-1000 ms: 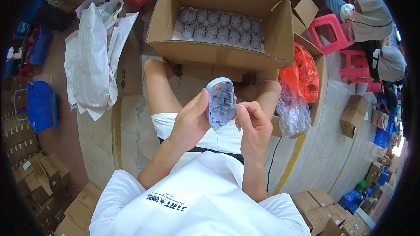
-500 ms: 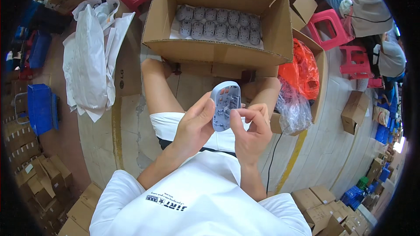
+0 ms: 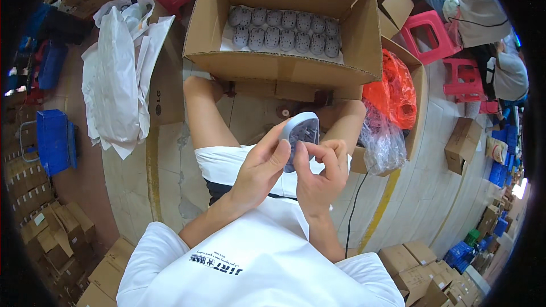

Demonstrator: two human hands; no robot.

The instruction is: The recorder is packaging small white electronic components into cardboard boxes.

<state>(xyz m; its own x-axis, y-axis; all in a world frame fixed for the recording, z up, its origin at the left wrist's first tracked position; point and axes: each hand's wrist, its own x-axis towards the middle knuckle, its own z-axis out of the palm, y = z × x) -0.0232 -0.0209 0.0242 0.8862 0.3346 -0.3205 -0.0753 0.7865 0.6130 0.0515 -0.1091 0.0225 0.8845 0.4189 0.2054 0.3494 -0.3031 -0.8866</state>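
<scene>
Two grips: left hand point(image 3: 259, 169) clamped on the grey shell point(image 3: 305, 132) near centre; right hand point(image 3: 321, 179) at its five o'clock, pinching or not, can't tell. Best brace firmly, press lightly.

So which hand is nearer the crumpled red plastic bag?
Right. The right hand, at the grey-blue oval plastic shell, is below and left of the bag in view; the left hand, holding the shell, is farther left.

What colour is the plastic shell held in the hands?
The plastic shell is pale bluish grey; it shows best in the head view.
</scene>
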